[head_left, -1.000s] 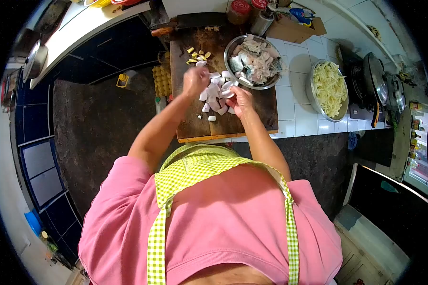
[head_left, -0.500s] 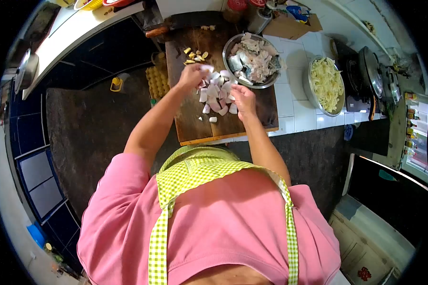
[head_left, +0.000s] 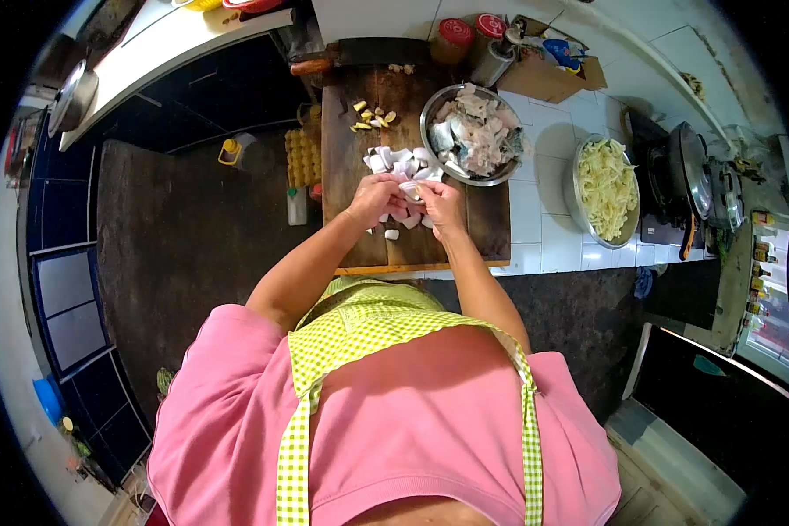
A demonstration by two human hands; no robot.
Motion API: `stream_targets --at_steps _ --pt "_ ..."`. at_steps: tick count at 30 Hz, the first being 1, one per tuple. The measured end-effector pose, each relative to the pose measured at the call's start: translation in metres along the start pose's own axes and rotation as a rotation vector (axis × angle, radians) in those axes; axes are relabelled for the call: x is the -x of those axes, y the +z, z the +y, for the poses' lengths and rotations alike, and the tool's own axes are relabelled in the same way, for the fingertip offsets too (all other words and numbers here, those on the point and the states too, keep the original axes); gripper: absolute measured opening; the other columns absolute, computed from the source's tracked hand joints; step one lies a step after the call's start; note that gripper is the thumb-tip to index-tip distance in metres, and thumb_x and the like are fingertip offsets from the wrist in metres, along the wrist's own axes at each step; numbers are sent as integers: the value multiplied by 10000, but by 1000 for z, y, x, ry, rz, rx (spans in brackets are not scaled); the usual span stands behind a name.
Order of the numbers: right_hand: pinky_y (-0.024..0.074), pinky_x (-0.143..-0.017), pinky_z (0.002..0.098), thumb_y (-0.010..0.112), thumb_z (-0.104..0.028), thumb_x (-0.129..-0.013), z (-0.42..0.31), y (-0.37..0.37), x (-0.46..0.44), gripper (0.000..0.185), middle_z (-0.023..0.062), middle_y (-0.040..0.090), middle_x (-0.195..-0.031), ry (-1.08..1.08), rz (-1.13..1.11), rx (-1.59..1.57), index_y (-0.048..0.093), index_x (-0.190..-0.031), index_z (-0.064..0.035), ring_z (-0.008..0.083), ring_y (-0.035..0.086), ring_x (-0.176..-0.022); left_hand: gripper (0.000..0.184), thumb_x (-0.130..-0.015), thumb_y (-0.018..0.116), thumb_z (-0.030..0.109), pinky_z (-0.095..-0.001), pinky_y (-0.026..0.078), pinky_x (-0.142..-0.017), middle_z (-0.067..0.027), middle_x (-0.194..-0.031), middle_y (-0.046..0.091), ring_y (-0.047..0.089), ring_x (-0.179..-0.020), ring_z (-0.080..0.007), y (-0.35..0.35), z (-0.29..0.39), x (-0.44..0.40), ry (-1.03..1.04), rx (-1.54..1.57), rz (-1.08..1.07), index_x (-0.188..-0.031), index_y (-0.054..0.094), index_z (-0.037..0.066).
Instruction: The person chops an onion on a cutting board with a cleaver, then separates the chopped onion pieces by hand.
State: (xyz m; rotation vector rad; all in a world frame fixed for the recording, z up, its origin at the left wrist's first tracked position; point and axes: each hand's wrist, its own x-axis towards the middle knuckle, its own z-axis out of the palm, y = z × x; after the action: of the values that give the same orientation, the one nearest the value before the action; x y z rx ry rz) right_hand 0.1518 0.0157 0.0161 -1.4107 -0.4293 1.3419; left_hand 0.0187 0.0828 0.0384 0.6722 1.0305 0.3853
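Observation:
Chopped onion pieces (head_left: 399,160), white and pale purple, lie in a loose pile on a dark wooden cutting board (head_left: 351,250). Over the near side of the pile, my left hand (head_left: 376,200) and my right hand (head_left: 441,207) are close together. Both pinch a piece of onion (head_left: 409,188) between their fingertips. A few loose bits lie just below my hands. Yellowish ginger pieces (head_left: 374,117) sit farther up the board. To the right of the pile, a metal bowl of cut fish (head_left: 475,136) rests partly on the board.
A cleaver (head_left: 381,51) lies along the board's back edge, near red-lidded jars (head_left: 454,39) and a cardboard box (head_left: 543,79). On the white tiled counter stands a bowl of pale shreds (head_left: 607,188), beside a stove with a pan (head_left: 688,171). Egg trays (head_left: 302,159) stand left of the board.
My hands have come together from the sides of the onion pile and now meet at a piece of onion. The camera view has shifted slightly.

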Motion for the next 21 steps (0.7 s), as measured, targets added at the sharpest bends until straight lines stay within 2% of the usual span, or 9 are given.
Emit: stream_targets --at_steps 3,4,8,14,17,18,21 --pt "510 -593 240 589 -103 -812 -4 -2 6 202 83 622 -855 14 64 17 609 -954 40 128 600 -685 147 -800 524 60 -260 507 -517 -94 -733 567 580 -569 -152 9 -4 8 29 146 0 -911 568 -26" --pt "504 -599 239 597 -99 -807 -6 -1 9 208 91 622 -852 -14 63 -8 606 -953 48 126 599 -672 239 -821 541 92 -271 507 -564 -97 -768 569 579 -622 -159 14 -2 15 35 99 0 -1020 528 -39" --pt "495 -595 234 615 -89 -790 -2 -4 12 200 89 625 -823 -62 15 77 610 -937 47 120 598 -666 252 -811 564 95 -262 504 -561 -97 -793 576 578 -634 -148 12 -21 2 88 106 65 -1023 526 -36" --pt "460 -554 216 655 -46 -721 -7 -17 11 203 76 627 -768 58 -136 46 609 -903 33 104 580 -615 238 -795 551 38 -284 500 -610 -90 -813 578 580 -663 -166 12 -30 -1 104 170 101 -1024 525 -23" --pt "447 -544 212 648 -13 -689 -18 -15 14 192 64 620 -757 61 -171 46 604 -872 23 99 573 -613 322 -775 569 30 -287 491 -666 -100 -882 565 573 -735 -172 17 -25 2 124 262 86 -1084 493 -13" --pt "447 -548 211 640 1 -680 -16 -16 12 181 58 615 -750 40 -163 60 599 -855 15 98 572 -620 296 -747 570 0 -260 482 -621 -89 -833 565 565 -712 -162 26 -18 9 124 264 127 -1035 506 -19" --pt "448 -558 210 628 19 -667 -14 -19 11 167 50 608 -744 24 -165 67 590 -829 2 97 570 -632 291 -737 579 -5 -268 478 -635 -83 -828 565 562 -718 -160 27 -14 13 145 137 81 -1020 513 -19"
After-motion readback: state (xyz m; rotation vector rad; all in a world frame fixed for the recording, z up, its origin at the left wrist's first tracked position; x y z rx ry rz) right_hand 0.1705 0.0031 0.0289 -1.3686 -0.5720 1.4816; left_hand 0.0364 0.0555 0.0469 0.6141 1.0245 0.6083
